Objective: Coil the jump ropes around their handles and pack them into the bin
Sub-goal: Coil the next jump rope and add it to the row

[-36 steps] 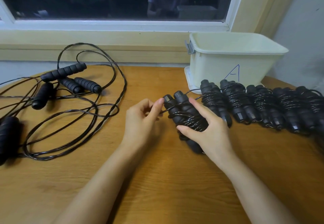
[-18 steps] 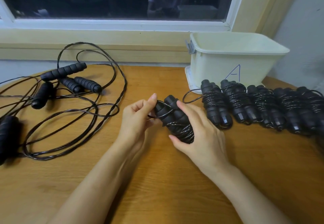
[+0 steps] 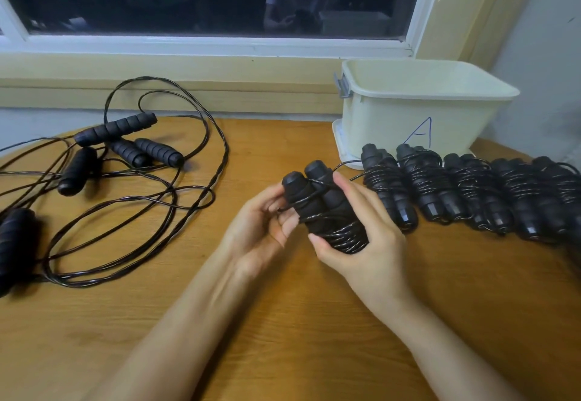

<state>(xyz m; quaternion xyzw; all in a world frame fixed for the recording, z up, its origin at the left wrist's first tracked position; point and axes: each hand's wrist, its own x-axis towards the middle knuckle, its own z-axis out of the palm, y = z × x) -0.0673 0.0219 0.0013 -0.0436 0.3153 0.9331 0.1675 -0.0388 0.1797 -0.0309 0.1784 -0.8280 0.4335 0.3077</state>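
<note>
Since slack cord unwinds itself, right grip [image 3: 371, 243] is wrapped round the lower half of the bundle [image 3: 327, 209], thumb under the stacked turns and fingers over the far side. That clamps both handles together and stops the coil sliding off. Left grip [image 3: 257, 231] is closed on the bundle's left side with fingertips at the strand crossing the handles, probably feeding or tucking the last turns. Bundle is mid-surface [image 3: 283, 322], apparently lifted off it so cord can pass round. A short tail [image 3: 345, 165] loops out behind the right fingers, so this one isn't finished. Finished coils [image 3: 471, 193] lie in a row right in front of the bin [image 3: 418, 111], likely staged for packing in one go; can't see the bin floor. Loose ropes [image 3: 125, 180] are piled far left, kept apart from the done row.
</note>
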